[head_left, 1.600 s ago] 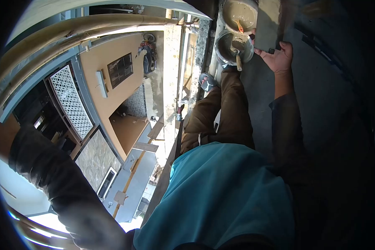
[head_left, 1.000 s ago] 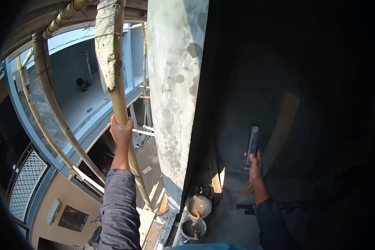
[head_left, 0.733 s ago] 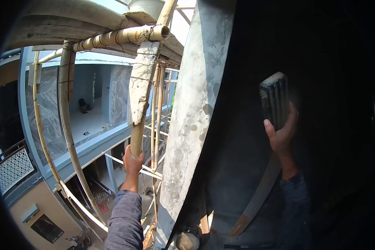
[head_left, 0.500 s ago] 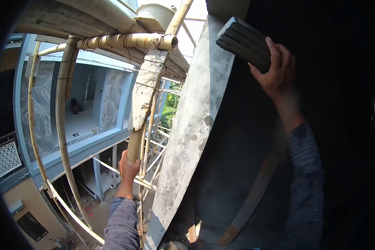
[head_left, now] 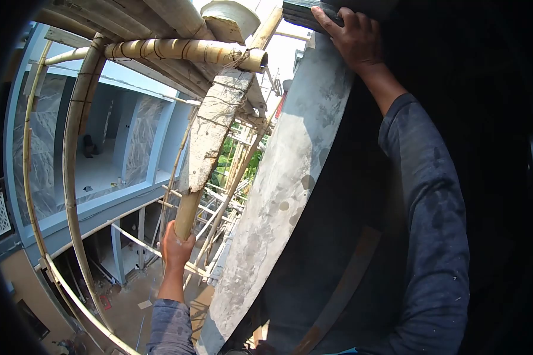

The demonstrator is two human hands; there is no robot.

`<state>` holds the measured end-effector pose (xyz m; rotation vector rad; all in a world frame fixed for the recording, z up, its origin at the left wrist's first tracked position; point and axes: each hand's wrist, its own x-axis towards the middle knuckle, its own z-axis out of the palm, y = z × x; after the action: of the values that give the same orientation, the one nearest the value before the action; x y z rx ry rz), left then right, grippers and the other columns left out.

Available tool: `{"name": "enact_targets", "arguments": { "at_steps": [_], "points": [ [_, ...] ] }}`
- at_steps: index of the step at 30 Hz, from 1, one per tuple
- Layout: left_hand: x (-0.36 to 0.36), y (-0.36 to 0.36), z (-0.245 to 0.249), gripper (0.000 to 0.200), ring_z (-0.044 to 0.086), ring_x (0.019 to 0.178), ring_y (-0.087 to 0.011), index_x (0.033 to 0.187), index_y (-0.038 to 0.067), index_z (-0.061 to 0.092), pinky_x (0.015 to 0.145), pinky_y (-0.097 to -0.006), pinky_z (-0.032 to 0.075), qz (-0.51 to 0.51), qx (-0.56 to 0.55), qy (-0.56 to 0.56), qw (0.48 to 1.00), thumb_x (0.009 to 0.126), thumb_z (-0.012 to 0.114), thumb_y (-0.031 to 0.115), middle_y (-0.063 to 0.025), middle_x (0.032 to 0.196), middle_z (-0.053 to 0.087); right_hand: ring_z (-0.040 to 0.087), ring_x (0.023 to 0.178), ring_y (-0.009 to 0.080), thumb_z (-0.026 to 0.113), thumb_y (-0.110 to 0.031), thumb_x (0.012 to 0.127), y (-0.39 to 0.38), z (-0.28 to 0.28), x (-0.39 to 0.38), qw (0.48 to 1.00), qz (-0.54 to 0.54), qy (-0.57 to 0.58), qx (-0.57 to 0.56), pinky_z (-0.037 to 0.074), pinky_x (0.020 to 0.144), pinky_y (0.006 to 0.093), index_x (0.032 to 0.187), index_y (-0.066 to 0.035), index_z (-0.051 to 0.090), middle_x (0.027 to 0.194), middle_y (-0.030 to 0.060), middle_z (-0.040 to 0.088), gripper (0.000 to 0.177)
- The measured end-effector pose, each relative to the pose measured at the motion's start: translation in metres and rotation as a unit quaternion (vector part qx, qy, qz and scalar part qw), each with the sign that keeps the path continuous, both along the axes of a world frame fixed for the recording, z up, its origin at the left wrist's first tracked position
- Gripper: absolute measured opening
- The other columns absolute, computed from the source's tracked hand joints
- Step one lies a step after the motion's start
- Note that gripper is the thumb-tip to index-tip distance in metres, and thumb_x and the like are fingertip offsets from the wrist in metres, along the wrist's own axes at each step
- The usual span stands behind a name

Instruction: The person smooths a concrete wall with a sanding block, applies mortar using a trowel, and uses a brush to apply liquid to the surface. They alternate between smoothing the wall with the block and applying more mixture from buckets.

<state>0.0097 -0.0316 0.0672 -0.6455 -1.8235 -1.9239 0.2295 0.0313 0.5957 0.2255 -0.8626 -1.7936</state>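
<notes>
Both hands are closed and well apart. Left hand (head_left: 176, 251) wraps around the upright bamboo pole (head_left: 186, 214) at lower centre. Right hand (head_left: 352, 38), raised overhead, clamps the dark block (head_left: 302, 12) at the top edge of the grey plastered column (head_left: 290, 177). Horizontal bamboo pole (head_left: 183, 50) crosses beyond.

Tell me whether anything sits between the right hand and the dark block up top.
Nothing visible does: the right hand has its fingers directly on the dark block, at the top of the grey column.
</notes>
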Motion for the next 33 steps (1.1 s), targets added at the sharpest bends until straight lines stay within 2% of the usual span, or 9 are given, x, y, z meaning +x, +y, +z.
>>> {"name": "enact_targets", "arguments": {
  "at_steps": [9,11,15,17,20,25,27,30,33],
  "points": [
    [-0.007,0.004,-0.006,0.049,0.066,0.088,-0.0386,0.111,0.012,0.057,0.075,-0.0444,0.052,-0.016,0.013,-0.008,1.0,0.066,0.073,0.021,-0.0164,0.094,0.069,0.049,0.086,0.0218,0.062,-0.013,0.08,-0.005,0.007,0.006,0.999,-0.023,0.043,0.014,0.042,0.074,0.0355,0.123,-0.036,0.063,0.097,0.0031,0.046,0.048],
    [-0.009,0.006,-0.009,0.049,0.066,0.088,-0.0384,0.112,0.013,0.057,0.075,-0.0444,0.053,-0.011,0.007,-0.007,1.0,0.066,0.073,0.022,-0.0164,0.094,0.069,0.05,0.089,0.0245,0.067,-0.014,0.078,-0.019,-0.004,0.021,0.994,-0.022,0.043,-0.097,0.043,0.078,0.0374,0.125,-0.034,0.062,0.1,0.0051,0.047,0.051],
    [-0.01,0.007,-0.01,0.051,0.066,0.089,-0.0381,0.114,0.013,0.057,0.075,-0.0446,0.052,-0.013,-0.007,-0.019,1.0,0.066,0.072,0.024,-0.016,0.095,0.069,0.051,0.092,0.0269,0.068,-0.015,0.079,-0.028,-0.002,0.061,0.997,-0.037,0.052,-0.054,0.044,0.08,0.0398,0.127,-0.032,0.061,0.102,0.007,0.048,0.052],
    [-0.008,0.004,-0.008,0.052,0.066,0.089,-0.0379,0.115,0.013,0.057,0.076,-0.0447,0.052,-0.022,-0.01,-0.03,0.999,0.066,0.072,0.025,-0.016,0.095,0.069,0.057,0.085,0.0208,0.083,-0.04,0.07,-0.018,0.019,0.086,0.992,-0.032,0.111,-0.041,0.049,0.07,0.0384,0.138,-0.043,0.048,0.101,0.0023,0.056,0.076],
    [-0.009,0.004,-0.009,0.055,0.066,0.089,-0.0375,0.117,0.013,0.057,0.077,-0.0449,0.052,-0.014,-0.013,-0.019,1.0,0.066,0.073,0.026,-0.0162,0.095,0.069,0.059,0.08,0.023,0.081,-0.046,0.071,-0.01,0.015,0.107,0.993,0.015,0.113,0.033,0.051,0.066,0.0403,0.138,-0.044,0.046,0.098,0.0041,0.058,0.076],
    [-0.014,0.009,-0.014,0.056,0.066,0.088,-0.0374,0.117,0.013,0.056,0.076,-0.0445,0.052,-0.008,-0.012,-0.016,1.0,0.065,0.075,0.026,-0.0165,0.094,0.069,0.059,0.075,0.0233,0.082,-0.047,0.071,-0.005,0.004,0.051,0.996,-0.03,0.051,0.06,0.051,0.064,0.0415,0.138,-0.044,0.047,0.099,0.0048,0.057,0.075],
    [-0.013,0.008,-0.014,0.056,0.067,0.087,-0.0372,0.117,0.013,0.056,0.076,-0.0445,0.052,-0.016,-0.014,-0.018,1.0,0.065,0.075,0.026,-0.016,0.093,0.069,0.051,0.092,0.0277,0.071,-0.015,0.076,-0.004,-0.008,0.019,0.998,-0.043,-0.02,-0.049,0.044,0.081,0.0414,0.127,-0.032,0.061,0.101,0.0074,0.048,0.055],
    [-0.013,0.008,-0.013,0.056,0.067,0.087,-0.037,0.117,0.013,0.056,0.075,-0.0446,0.052,-0.007,-0.02,-0.02,1.0,0.065,0.074,0.027,-0.0157,0.091,0.069,0.051,0.092,0.0279,0.076,-0.016,0.071,0.011,0.01,0.0,0.997,-0.07,0.005,-0.043,0.043,0.082,0.0425,0.128,-0.032,0.061,0.1,0.0073,0.048,0.061],
    [-0.01,0.002,-0.009,0.056,0.067,0.086,-0.0369,0.117,0.013,0.056,0.075,-0.0448,0.053,-0.019,-0.034,-0.029,0.999,0.065,0.074,0.028,-0.0158,0.091,0.069,0.05,0.091,0.0278,0.074,-0.015,0.072,-0.001,0.005,0.007,0.997,-0.059,0.021,-0.048,0.043,0.081,0.0423,0.127,-0.031,0.062,0.1,0.0073,0.048,0.058]
  ]
}}
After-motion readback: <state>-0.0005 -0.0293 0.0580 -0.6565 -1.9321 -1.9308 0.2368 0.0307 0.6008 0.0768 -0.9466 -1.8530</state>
